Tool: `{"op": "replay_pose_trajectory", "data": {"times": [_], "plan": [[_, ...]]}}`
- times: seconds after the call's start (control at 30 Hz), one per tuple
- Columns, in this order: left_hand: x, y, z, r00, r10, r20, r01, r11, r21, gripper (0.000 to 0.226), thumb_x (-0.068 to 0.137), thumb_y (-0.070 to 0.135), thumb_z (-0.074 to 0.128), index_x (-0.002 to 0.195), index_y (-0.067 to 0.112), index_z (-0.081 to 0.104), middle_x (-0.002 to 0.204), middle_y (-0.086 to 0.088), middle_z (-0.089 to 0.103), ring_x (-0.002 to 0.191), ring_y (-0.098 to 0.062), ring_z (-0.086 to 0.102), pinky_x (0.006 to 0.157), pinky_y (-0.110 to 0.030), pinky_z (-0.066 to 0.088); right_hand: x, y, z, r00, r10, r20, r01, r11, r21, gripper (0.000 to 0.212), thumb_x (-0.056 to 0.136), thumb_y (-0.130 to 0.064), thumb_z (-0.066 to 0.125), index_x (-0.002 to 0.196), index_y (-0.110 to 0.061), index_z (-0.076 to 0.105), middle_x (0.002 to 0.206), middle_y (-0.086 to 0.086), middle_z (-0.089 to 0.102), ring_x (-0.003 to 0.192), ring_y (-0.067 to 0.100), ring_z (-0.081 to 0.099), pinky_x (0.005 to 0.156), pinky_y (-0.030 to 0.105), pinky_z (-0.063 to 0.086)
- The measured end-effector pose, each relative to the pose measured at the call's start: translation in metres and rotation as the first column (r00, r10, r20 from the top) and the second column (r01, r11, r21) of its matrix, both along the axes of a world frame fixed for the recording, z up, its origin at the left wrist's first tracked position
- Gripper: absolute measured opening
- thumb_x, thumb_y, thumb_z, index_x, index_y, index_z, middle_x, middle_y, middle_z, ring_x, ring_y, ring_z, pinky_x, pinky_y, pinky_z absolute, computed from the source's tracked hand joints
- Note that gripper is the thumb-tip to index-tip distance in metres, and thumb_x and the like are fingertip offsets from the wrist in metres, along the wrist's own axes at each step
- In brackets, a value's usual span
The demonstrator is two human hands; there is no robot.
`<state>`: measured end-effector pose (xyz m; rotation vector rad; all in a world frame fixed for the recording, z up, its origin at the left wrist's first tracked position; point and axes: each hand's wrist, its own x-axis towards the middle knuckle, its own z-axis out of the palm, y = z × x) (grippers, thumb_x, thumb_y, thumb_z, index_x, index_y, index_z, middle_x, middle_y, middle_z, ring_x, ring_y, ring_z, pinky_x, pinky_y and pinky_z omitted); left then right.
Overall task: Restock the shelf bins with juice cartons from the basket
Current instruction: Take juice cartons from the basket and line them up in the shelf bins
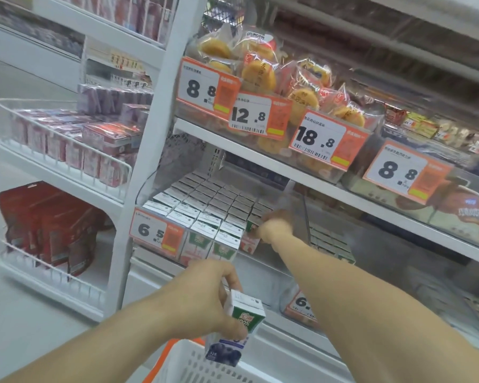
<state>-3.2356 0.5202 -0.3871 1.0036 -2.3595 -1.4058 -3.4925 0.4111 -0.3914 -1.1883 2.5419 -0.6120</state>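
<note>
The left hand (202, 297) hangs low in front of the shelf, its grip closed around a juice carton (234, 327) — green and white on top, with dark berries printed on the lower part — held tilted just above the white basket (194, 366) with its orange rim at the bottom of the view. The right hand (275, 226) reaches out at full arm's length into the clear shelf bin (161, 183), fingers curled on a carton (250, 226) at the right end of the front row; the motion blur there leaves the exact hold unclear, though the fingers do wrap its top edge. The bin holds tight rows of cartons (205, 205), silver-white tops facing up, with a price tag (155, 233) reading 6.5 clipped to its front. On the shelf above lie bagged yellow pastries (260, 70) behind tags marked 8.8, 12.8 and 18.8. To the left, a wire rack (64, 150) carries pink packs, and below it sit red boxes (44, 225).
</note>
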Motion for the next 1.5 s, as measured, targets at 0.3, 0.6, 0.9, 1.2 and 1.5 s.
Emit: {"op": "replay_pose_trajectory", "data": {"times": [0.3, 0.6, 0.9, 1.2, 1.5], "plan": [[-0.005, -0.002, -0.01, 0.98, 0.146, -0.131, -0.153, 0.988, -0.039, 0.058, 0.058, 0.036, 0.095, 0.102, 0.028, 0.057, 0.079, 0.003, 0.073, 0.058, -0.002, 0.063, 0.061, -0.026, 0.053, 0.03, 0.073, 0.058, 0.94, 0.253, -0.23, -0.278, 0.957, -0.083, 0.043, 0.084, -0.017, 0.078, 0.123, -0.014, 0.06, 0.111, 0.004, 0.066, 0.092, 0.018, 0.061, 0.075, 0.023, 0.046], [-0.032, 0.021, -0.002, 0.934, 0.079, -0.347, -0.074, 0.997, 0.029, 0.037, 0.075, 0.031, 0.085, 0.104, 0.028, 0.064, 0.091, -0.004, 0.075, 0.067, -0.015, 0.068, 0.07, -0.039, 0.06, 0.031, 0.23, 0.057, 0.718, 0.592, 0.366, -0.543, 0.806, -0.237, 0.032, 0.091, -0.032, 0.066, 0.116, -0.013, 0.061, 0.101, 0.009, 0.068, 0.079, 0.018, 0.071, 0.067, 0.03, 0.058], [-0.078, 0.062, -0.004, 0.957, -0.002, -0.289, -0.032, 0.993, -0.113, 0.053, 0.066, 0.053, 0.082, 0.111, 0.039, 0.058, 0.077, 0.005, 0.068, 0.055, -0.007, 0.054, 0.059, -0.027, 0.048, 0.002, 0.292, 0.011, 0.611, 0.467, 0.639, -0.208, 0.874, -0.439, 0.032, 0.08, -0.001, 0.078, 0.105, 0.001, 0.058, 0.099, 0.023, 0.068, 0.069, 0.033, 0.072, 0.07, 0.042, 0.061], [-0.166, 0.099, 0.014, 0.974, -0.138, -0.179, 0.082, 0.954, -0.289, 0.062, 0.058, 0.09, 0.058, 0.105, 0.05, 0.052, 0.094, 0.019, 0.068, 0.063, -0.01, 0.066, 0.063, -0.032, 0.054, -0.099, 0.35, 0.025, 0.639, 0.44, 0.632, -0.074, 0.852, -0.519, 0.039, 0.077, 0.009, 0.077, 0.109, 0.001, 0.056, 0.108, 0.027, 0.063, 0.078, 0.041, 0.073, 0.073, 0.045, 0.062], [-0.314, 0.141, 0.025, 0.946, -0.3, -0.122, 0.151, 0.744, -0.651, 0.064, 0.082, 0.049, 0.071, 0.135, 0.025, 0.044, 0.13, 0.009, 0.047, 0.111, 0.003, 0.049, 0.097, -0.015, 0.04, -0.264, 0.443, 0.048, 0.784, 0.191, 0.591, 0.43, 0.52, -0.738, 0.045, 0.072, 0.001, 0.076, 0.112, -0.003, 0.056, 0.102, 0.022, 0.071, 0.09, 0.034, 0.073, 0.077, 0.033, 0.061]]}}
